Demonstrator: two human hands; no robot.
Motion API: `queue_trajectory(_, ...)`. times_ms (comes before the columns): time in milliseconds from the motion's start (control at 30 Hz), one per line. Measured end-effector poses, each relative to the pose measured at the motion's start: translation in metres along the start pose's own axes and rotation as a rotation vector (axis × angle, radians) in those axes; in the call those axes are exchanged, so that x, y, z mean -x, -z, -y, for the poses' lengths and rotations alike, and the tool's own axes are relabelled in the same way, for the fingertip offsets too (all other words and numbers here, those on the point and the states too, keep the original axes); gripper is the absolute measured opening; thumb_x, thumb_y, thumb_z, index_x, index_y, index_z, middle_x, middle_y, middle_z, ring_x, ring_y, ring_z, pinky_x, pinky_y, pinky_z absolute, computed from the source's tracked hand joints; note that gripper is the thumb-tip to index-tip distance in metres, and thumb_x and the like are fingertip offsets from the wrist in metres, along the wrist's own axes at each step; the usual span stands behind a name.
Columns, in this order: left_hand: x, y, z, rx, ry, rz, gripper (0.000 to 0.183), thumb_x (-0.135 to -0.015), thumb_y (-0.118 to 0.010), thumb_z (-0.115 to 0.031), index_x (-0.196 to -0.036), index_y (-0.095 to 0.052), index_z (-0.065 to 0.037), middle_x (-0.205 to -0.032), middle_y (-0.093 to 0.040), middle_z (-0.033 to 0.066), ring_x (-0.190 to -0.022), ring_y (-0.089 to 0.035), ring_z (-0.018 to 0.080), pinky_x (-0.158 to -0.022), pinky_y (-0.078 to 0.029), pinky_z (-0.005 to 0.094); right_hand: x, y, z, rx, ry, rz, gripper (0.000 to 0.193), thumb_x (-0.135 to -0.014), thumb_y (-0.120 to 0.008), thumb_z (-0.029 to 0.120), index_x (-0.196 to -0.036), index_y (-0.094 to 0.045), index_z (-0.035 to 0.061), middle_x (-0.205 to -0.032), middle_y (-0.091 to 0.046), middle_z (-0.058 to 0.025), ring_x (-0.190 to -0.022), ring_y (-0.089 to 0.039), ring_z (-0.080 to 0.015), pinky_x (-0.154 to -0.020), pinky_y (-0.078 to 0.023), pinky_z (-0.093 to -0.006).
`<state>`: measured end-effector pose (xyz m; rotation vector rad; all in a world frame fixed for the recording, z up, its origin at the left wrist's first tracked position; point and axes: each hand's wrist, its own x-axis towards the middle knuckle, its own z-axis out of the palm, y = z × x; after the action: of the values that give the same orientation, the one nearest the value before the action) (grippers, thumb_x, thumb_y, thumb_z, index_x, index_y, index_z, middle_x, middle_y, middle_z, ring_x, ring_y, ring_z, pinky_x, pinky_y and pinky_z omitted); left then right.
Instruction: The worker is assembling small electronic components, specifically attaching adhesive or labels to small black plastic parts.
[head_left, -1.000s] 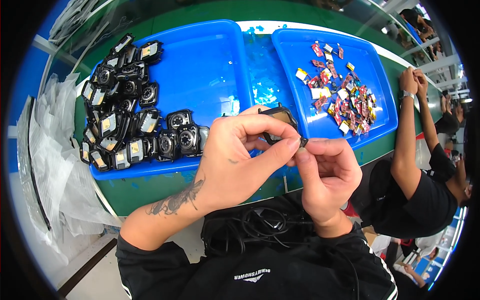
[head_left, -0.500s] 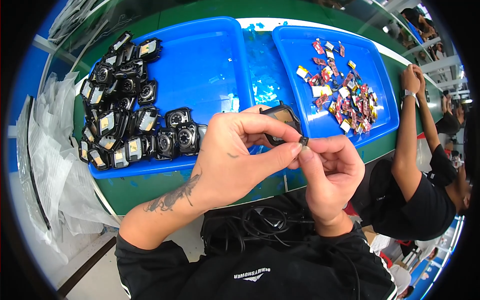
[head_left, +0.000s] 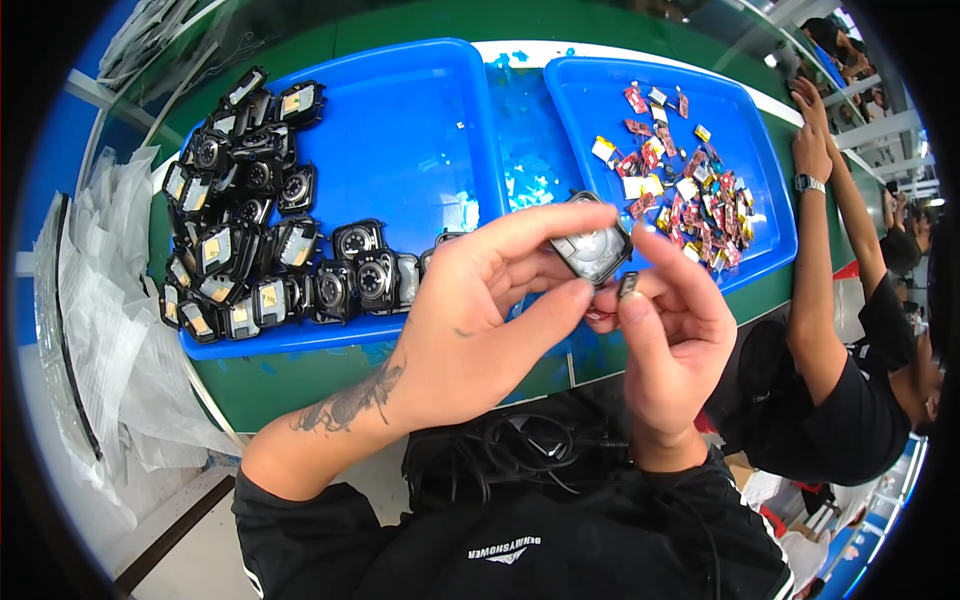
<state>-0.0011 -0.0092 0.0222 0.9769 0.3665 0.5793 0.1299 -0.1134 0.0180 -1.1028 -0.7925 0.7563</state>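
Observation:
My left hand (head_left: 478,312) is closed round a black smartwatch case (head_left: 592,252), thumb below and fingers behind. The case is tilted, and its grey inner side shows. Close to its lower right corner, my right hand (head_left: 680,335) pinches a small dark rectangular part (head_left: 628,284) between thumb and forefinger. A bit of something red (head_left: 600,314) shows under the left thumb, beside the right fingers; what it joins is hidden. The part is apart from the case.
A blue tray (head_left: 487,130) on the left holds many black watch cases (head_left: 376,280). The right blue tray (head_left: 785,180) carries a heap of small red boards and silver-yellow battery cells (head_left: 690,190). Blue film scraps (head_left: 530,185) lie between them. Another person's arm (head_left: 812,250) rests at the right.
The watch case has turned so its inner side shows. My right hand has drawn slightly away from it with the small part. The other person's hands have moved farther back.

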Motion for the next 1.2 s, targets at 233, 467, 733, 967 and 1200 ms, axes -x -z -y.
queue_trajectory(233,-0.005,0.003,0.007,-0.117,-0.174,-0.09,0.045,-0.094,-0.051,0.004,-0.137,-0.04,0.007,-0.124,-0.058,0.017,-0.116,-0.058,0.0214,-0.101,-0.045,0.0339,-0.002,0.023,0.001,-0.147,-0.17,0.083,0.023,-0.086,-0.064,-0.003,-0.108,-0.062,-0.0086,-0.088,-0.069,-0.0143,-0.08,-0.068,-0.0156,-0.071,-0.056,-0.0255)
queue_trajectory(467,-0.003,0.003,0.005,-0.121,-0.092,-0.067,0.042,-0.092,-0.055,0.006,-0.132,-0.044,0.007,-0.121,-0.06,0.0162,-0.111,-0.06,0.0174,-0.093,-0.049,0.0273,-0.009,0.036,0.006,-0.093,-0.262,0.208,0.037,-0.084,-0.065,-0.003,-0.119,-0.059,-0.0087,-0.092,-0.067,-0.0134,-0.077,-0.065,-0.0132,-0.069,-0.054,-0.0233)
queue_trajectory(733,-0.006,0.006,0.008,-0.125,-0.108,-0.086,0.046,-0.093,-0.056,0.002,-0.136,-0.043,0.009,-0.121,-0.06,0.0194,-0.109,-0.063,0.023,-0.094,-0.052,0.0343,-0.014,0.038,0.008,-0.27,-0.336,0.199,0.016,-0.077,-0.068,-0.012,-0.092,-0.066,-0.0064,-0.097,-0.063,-0.0128,-0.089,-0.064,-0.0157,-0.075,-0.059,-0.0282)
queue_trajectory(967,-0.003,0.002,0.01,-0.163,-0.102,-0.101,0.046,-0.092,-0.057,0.003,-0.135,-0.044,0.009,-0.121,-0.061,0.0197,-0.109,-0.063,0.022,-0.094,-0.052,0.0328,-0.018,0.036,0.018,0.371,-0.002,0.161,0.018,-0.073,-0.075,-0.008,-0.09,-0.071,-0.0017,-0.094,-0.065,-0.0092,-0.075,-0.061,-0.0102,-0.062,-0.05,-0.0215)
queue_trajectory(1200,-0.001,0.002,0.013,-0.181,-0.092,-0.04,0.041,-0.093,-0.055,0.005,-0.134,-0.047,0.009,-0.125,-0.06,0.0174,-0.114,-0.06,0.02,-0.1,-0.048,0.0317,-0.027,0.018,0.018,0.409,0.058,0.15,0.017,-0.075,-0.074,-0.004,-0.091,-0.073,0.0012,-0.073,-0.065,-0.0036,-0.059,-0.05,-0.0051,-0.052,-0.036,-0.0215)
